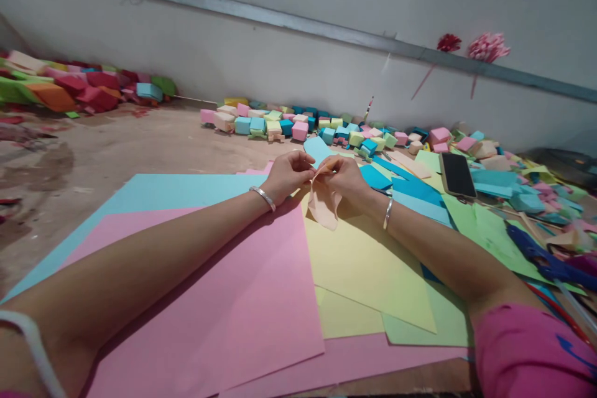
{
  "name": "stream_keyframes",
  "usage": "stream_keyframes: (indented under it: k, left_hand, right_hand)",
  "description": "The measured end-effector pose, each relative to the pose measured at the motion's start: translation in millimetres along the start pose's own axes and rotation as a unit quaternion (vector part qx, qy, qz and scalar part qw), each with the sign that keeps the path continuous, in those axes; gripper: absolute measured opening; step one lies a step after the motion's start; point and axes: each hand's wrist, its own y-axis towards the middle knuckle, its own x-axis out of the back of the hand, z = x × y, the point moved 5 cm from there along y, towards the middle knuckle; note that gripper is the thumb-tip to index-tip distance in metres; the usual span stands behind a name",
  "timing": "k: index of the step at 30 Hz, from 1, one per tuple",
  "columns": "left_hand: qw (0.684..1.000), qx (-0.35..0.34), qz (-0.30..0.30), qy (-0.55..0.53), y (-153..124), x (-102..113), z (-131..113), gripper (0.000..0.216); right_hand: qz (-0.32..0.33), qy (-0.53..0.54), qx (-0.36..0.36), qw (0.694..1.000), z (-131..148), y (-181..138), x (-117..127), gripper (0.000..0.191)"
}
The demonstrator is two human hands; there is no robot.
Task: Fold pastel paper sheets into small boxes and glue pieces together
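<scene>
Both hands meet over the coloured sheets near the middle of the view. A peach paper piece (pixel 325 202), curved and partly folded, hangs below the fingers. My right hand (pixel 344 175) pinches its upper edge between thumb and fingers. My left hand (pixel 290 173) is closed at the same edge, its fingertips pressed together on the paper. Under the wrists lie a large pink sheet (pixel 233 298) and a yellow sheet (pixel 368 267). The fingers partly cover the top of the peach paper.
Small folded paper boxes (pixel 298 130) line the wall, with a bigger heap of paper shapes (pixel 93 90) at the left. On the right lie a phone (pixel 458 175), paper scraps and a blue glue gun (pixel 541 255). Two paper flowers (pixel 487 48) stand against the wall.
</scene>
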Motion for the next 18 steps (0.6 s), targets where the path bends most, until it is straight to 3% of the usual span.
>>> stream_keyframes:
  k: [6, 11, 13, 18]
  left_hand:
    - [1.000, 0.005, 0.020, 0.013, 2.9, 0.3, 4.4, 0.028]
    - [0.999, 0.006, 0.012, 0.046, 3.7, 0.2, 6.4, 0.010]
    - [0.999, -0.004, 0.008, 0.048, 3.2, -0.7, 4.1, 0.009]
    - [0.998, -0.045, -0.020, 0.038, 2.0, 0.7, -4.6, 0.015]
  right_hand:
    - [-0.033, 0.067, -0.069, 0.995, -5.1, 0.2, 4.7, 0.009]
    - [-0.037, 0.083, -0.079, 0.993, -7.5, 1.1, 5.6, 0.017]
    - [-0.038, 0.084, -0.055, 0.994, -6.3, 0.9, 6.5, 0.020]
    - [-0.027, 0.029, 0.082, 0.996, 9.9, -0.6, 8.3, 0.021]
